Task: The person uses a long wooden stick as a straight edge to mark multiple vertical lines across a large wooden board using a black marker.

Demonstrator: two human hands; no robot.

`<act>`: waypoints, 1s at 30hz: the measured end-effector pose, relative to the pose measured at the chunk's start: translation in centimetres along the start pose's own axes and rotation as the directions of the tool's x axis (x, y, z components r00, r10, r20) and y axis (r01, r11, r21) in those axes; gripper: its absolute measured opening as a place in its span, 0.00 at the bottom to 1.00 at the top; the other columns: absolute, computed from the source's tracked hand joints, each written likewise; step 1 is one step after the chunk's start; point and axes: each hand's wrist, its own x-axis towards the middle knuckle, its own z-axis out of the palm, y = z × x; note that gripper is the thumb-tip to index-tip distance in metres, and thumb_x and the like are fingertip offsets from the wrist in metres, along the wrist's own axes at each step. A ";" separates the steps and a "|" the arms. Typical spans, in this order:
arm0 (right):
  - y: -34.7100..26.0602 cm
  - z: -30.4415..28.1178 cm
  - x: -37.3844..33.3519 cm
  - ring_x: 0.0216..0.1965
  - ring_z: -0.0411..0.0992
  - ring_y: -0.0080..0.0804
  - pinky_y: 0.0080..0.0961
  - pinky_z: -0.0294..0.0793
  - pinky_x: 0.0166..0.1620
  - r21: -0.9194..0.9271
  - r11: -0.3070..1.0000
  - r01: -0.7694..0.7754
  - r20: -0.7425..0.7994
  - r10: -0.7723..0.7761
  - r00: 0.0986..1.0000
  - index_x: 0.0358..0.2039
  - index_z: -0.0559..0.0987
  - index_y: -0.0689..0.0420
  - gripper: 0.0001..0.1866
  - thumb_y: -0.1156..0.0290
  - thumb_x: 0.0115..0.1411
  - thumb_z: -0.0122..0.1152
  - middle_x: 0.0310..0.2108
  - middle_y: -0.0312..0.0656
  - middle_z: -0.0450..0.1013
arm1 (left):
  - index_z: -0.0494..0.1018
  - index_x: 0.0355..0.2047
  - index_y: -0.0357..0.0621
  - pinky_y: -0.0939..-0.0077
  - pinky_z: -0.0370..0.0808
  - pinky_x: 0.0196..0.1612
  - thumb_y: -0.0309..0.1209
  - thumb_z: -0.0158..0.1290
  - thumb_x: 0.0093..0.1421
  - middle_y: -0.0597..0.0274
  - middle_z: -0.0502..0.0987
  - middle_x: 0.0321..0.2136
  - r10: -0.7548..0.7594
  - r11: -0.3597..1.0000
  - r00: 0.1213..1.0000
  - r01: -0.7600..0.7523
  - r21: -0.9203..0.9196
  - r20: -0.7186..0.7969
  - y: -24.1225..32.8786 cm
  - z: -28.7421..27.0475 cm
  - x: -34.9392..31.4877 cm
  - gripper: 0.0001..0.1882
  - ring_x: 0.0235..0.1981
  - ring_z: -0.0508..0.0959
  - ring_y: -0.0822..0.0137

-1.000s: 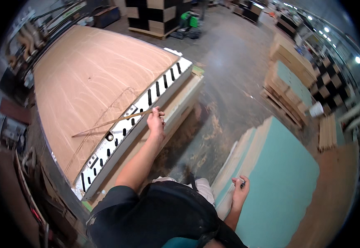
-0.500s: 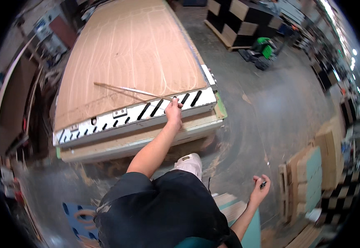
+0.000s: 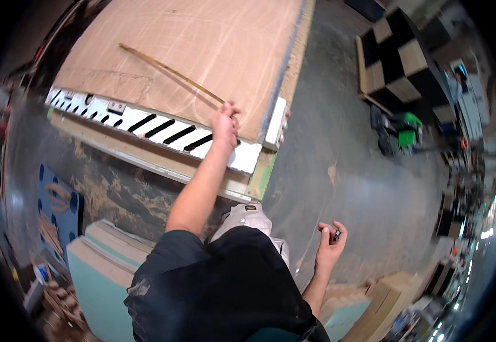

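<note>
My left hand (image 3: 225,124) is closed around one end of a long, thin brown stick (image 3: 171,69), which slants up to the left over a broad board. That board (image 3: 191,34) is tan, with pale curved streaks, and lies on top of a stack. Along the near side of the stack runs a white metal bar (image 3: 145,123) with slanted black slots, just below my left hand. My right hand (image 3: 330,245) hangs away from the stack over the floor, its fingers curled around a small dark object (image 3: 336,236) whose kind I cannot make out.
A black-and-tan checkered stack (image 3: 405,68) stands on a pallet at the far right, beside a green and black machine (image 3: 405,134). Pale green panels (image 3: 97,285) lie at the lower left, near a blue panel (image 3: 60,214) with dark ovals. Cardboard-coloured pieces (image 3: 382,302) stand at the lower right.
My view has turned to the right, and the board stack now sits further left and closer. The stick stays in my left hand, and the small dark object stays in my right.
</note>
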 end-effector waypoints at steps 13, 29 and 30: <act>-2.0 2.9 34.7 0.52 0.83 0.33 0.35 0.80 0.63 0.107 0.976 0.188 0.698 -0.208 0.685 0.62 0.74 0.61 0.15 0.79 0.79 0.63 0.48 0.47 0.87 | 0.79 0.58 0.39 0.83 0.56 0.19 0.40 0.50 0.86 0.68 0.81 0.31 0.268 0.956 0.931 -0.290 -0.053 -0.247 -6.6 7.0 0.0 0.17 0.17 0.63 0.83; -8.9 16.5 53.2 0.49 0.83 0.29 0.30 0.82 0.58 0.153 0.946 0.285 0.970 -0.199 0.140 0.58 0.76 0.63 0.11 0.82 0.79 0.61 0.45 0.40 0.81 | 0.86 0.44 0.37 0.41 0.86 0.50 0.49 0.47 0.80 0.34 0.88 0.37 0.694 0.436 0.444 0.367 0.822 -0.567 -9.5 12.2 -2.5 0.28 0.43 0.90 0.36; -9.7 17.8 52.5 0.50 0.83 0.29 0.30 0.81 0.59 0.174 0.951 0.256 0.969 -0.211 0.126 0.59 0.76 0.63 0.11 0.82 0.79 0.61 0.45 0.43 0.83 | 0.86 0.44 0.38 0.39 0.86 0.51 0.51 0.46 0.81 0.35 0.89 0.39 0.682 0.398 0.457 0.424 0.813 -0.572 -9.4 12.6 -3.2 0.28 0.45 0.89 0.33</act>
